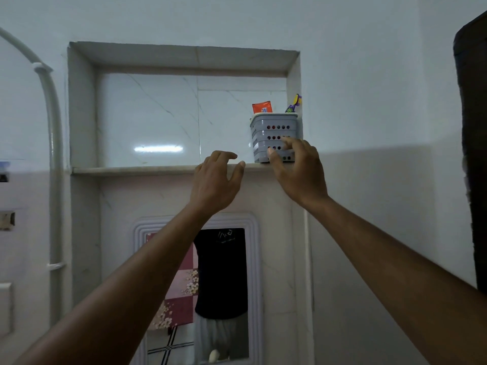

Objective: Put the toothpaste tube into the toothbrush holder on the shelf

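Toothpaste tube [262,108] upright in toothbrush holder [274,130], above right hand [297,169] fingers [290,143] touching holder, left hand [216,180] released

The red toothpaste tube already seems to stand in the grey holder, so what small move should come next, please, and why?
Probably draw both hands back: the red toothpaste tube sticks up from the grey perforated plastic holder on the stone shelf, so little remains.

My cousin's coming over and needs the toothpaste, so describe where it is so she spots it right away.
Find the recessed wall niche above the mirror. At the right end of its ledge stands a grey perforated toothbrush holder. The toothpaste tube is the flat orange-red end sticking up at its left, unlike the slim purple-and-yellow toothbrush on the right.
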